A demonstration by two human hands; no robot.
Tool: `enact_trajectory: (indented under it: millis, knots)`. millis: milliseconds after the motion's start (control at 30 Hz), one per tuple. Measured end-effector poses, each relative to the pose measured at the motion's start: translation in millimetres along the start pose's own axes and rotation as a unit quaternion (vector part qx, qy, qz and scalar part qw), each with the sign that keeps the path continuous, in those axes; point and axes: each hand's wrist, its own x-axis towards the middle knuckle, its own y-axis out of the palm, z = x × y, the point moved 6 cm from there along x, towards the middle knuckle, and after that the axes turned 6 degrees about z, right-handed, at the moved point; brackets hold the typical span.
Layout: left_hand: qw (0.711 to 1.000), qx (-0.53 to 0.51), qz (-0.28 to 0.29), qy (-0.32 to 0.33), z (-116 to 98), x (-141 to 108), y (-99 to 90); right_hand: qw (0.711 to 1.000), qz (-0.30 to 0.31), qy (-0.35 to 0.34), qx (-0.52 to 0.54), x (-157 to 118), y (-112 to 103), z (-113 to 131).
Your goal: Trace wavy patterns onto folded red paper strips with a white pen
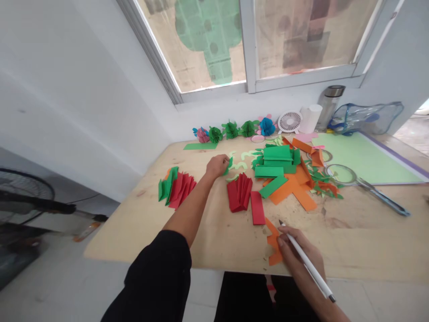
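Note:
My left hand (217,166) reaches out over the table with its fingers closed on a small green paper cutout (228,166), beside pale green curly cutouts (239,166). Near the front edge, my right hand (300,250) holds a white pen (310,264), its dark tip pointing away from me. The fingers of that hand also touch an orange paper cutout (274,243) with a wavy edge. Between my hands are a folded red paper stack (240,193) and a flat red strip (258,208). Left of my forearm lie more red folded papers (181,188) and green folded papers (164,189).
Green folded papers (277,156) and orange strips (295,190) are heaped right of centre. Scissors (382,196) lie right of them by a light green sheet (372,161). Along the wall stand paper flowers (231,130), a small fan (290,121) and a bottle (330,107).

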Motion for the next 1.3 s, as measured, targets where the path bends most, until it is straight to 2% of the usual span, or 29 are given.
enact_trajectory:
  millis: [67, 167, 367, 467, 533, 600, 700, 867, 1033, 1300]
  knots:
    - [0.999, -0.035, -0.026, 0.006, -7.6, 0.0, -3.8, 1.000, 0.007, -0.004, -0.006, 0.5, -0.6, -1.6]
    - [0.995, -0.079, -0.064, 0.020, -15.4, -23.2, -3.5, 0.999, 0.020, -0.015, -0.029, 3.4, -2.9, -5.3]
    - [0.985, -0.143, -0.093, 0.039, -24.4, -122.4, 11.0, 0.996, 0.062, -0.035, -0.051, 8.3, -4.9, -10.5]
    - [0.981, -0.158, -0.110, 0.032, -41.4, -168.9, 18.6, 0.996, 0.059, -0.039, -0.046, 6.7, -5.1, -7.4]
    - [0.981, -0.160, -0.107, 0.025, -59.0, -188.8, 26.3, 0.997, 0.050, -0.042, -0.039, 5.0, -5.2, -5.0]
    - [0.983, -0.155, -0.098, 0.018, -77.7, -198.1, 34.8, 0.997, 0.040, -0.048, -0.034, 3.9, -5.2, -4.0]
    - [0.984, -0.151, -0.095, -0.011, -97.3, -197.5, 44.2, 0.997, 0.028, -0.059, -0.027, 4.2, -5.7, -6.3]
    - [0.982, -0.160, -0.087, -0.059, -107.7, -187.5, 51.3, 0.997, 0.021, -0.068, -0.033, 7.2, -6.2, -13.4]
    - [0.978, -0.185, -0.068, -0.065, -101.9, -200.4, 49.1, 0.996, 0.014, -0.076, -0.036, 6.8, -7.5, -10.0]
    - [0.982, -0.177, -0.041, -0.054, -73.6, -266.4, 40.8, 0.998, 0.010, -0.030, -0.045, 5.6, -6.9, -1.0]
